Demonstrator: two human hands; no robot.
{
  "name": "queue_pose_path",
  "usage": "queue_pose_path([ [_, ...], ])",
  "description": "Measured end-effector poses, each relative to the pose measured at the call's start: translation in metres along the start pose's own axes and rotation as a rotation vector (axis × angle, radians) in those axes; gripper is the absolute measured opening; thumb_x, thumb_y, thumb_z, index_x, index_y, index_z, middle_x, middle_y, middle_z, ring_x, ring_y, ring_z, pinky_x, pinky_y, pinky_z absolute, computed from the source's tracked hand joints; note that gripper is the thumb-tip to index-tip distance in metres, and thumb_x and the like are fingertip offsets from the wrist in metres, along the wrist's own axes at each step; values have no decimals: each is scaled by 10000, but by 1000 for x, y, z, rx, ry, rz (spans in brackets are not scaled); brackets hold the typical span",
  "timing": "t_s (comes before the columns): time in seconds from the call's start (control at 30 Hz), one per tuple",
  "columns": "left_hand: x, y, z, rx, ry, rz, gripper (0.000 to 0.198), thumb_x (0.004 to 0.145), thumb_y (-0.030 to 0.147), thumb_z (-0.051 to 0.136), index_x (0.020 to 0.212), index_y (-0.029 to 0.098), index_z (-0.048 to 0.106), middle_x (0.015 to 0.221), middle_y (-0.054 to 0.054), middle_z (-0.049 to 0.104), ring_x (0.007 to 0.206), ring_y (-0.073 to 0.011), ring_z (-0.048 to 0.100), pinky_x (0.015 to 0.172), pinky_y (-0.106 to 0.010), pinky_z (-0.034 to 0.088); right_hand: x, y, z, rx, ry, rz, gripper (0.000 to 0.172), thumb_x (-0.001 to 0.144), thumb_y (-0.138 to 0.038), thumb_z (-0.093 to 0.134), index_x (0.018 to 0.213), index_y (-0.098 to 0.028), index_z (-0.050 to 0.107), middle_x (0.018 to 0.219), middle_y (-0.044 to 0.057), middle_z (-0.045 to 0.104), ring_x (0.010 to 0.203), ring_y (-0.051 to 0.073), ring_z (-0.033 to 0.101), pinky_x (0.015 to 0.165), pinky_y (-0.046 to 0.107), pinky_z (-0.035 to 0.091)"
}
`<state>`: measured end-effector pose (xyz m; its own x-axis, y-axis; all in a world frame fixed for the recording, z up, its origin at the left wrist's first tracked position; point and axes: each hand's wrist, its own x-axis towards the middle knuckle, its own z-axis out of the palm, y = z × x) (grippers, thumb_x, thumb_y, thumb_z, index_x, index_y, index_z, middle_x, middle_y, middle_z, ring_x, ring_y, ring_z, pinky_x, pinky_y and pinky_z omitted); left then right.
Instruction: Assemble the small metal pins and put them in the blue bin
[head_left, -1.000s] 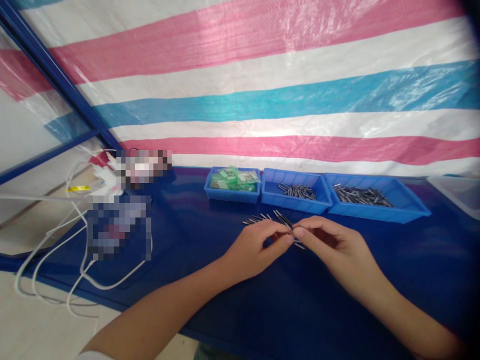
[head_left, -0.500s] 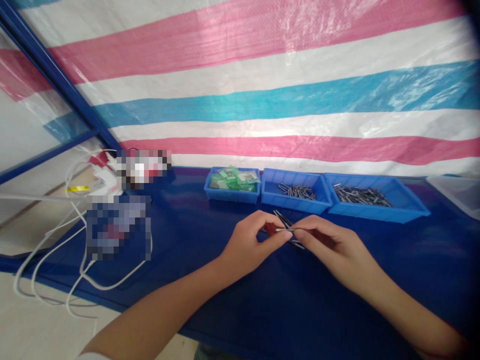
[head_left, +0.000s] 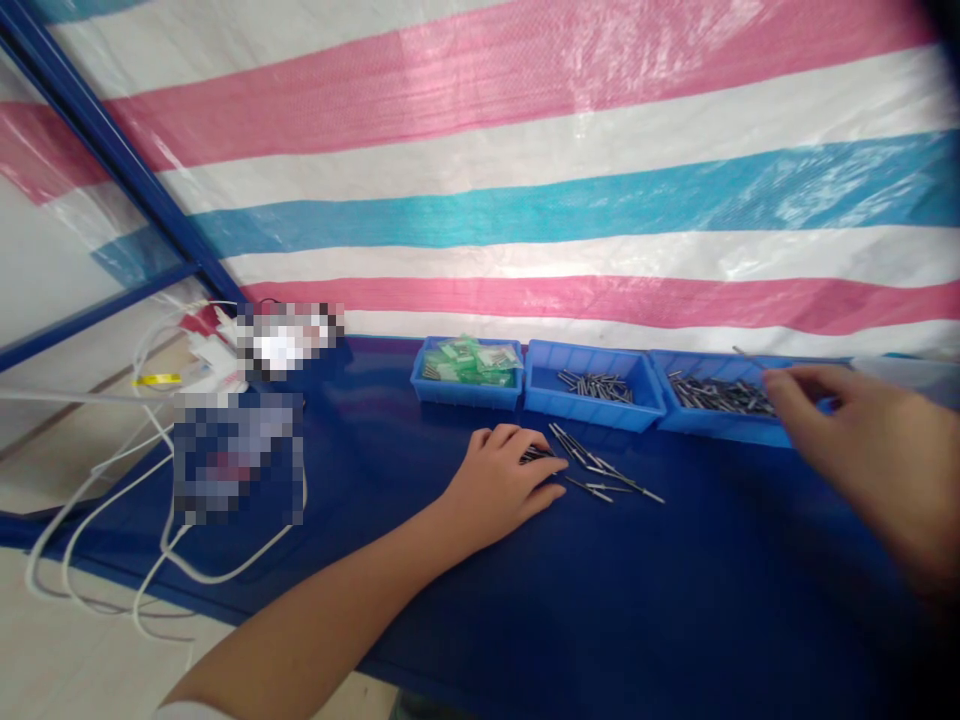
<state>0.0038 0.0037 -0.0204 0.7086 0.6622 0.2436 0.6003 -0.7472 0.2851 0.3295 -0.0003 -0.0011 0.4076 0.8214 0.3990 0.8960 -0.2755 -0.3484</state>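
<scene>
My left hand rests on the blue table, its thumb and fingers apart. Under and beside its fingertips lie several thin dark metal rods, partly hidden by the hand. To the right of it is a loose group of thin metal rods, some with a brighter silver end. My right hand, smeared by motion, is raised in front of the right blue bin. Its thumb and forefinger pinch a thin metal rod that sticks out to the upper left. That bin holds many dark rods.
The middle blue bin contains shorter metal pins. In the left blue bin are green-and-clear packets. White cables and pixelated items stand at left. A striped sheet hangs behind; a translucent container is at far right.
My hands have parted. The right one has swung to the right and up to the right bin, holding a rod. The left has lowered onto the table and spread its fingers, uncovering the loose rods.
</scene>
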Motion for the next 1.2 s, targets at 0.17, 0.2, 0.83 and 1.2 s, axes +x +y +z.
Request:
queue_pose_path([
  [0.17,1,0,1,40,3,-2,191,931,331,514,993,264,682,1116,-28,633,1078,-217,490,873,-382,307,-9,-11,4,16,-7,-109,383,880,-516,436,1108,-247,584,774,68,632,641,265,569,580,347,329],
  [0.2,1,0,1,48,8,0,182,930,329,518,958,258,684,1100,-21,639,1068,-213,493,873,-382,301,-12,-17,3,40,-5,-114,376,873,-503,458,1119,-246,581,783,63,637,673,271,581,598,348,341],
  [0.83,4,10,-7,1,96,42,245,978,330,414,948,197,617,956,-31,639,881,-159,525,799,-316,328,-76,-88,19,512,-339,-639,248,834,-304,575,1057,-236,660,979,71,674,926,236,614,830,392,493],
  [1.2,1,21,-7,-462,211,-159,211,978,296,370,961,175,542,935,-53,635,852,-163,581,797,-286,424,-85,-101,13,862,-517,-328,213,863,-399,568,861,-222,686,879,51,691,825,195,628,728,309,521],
])
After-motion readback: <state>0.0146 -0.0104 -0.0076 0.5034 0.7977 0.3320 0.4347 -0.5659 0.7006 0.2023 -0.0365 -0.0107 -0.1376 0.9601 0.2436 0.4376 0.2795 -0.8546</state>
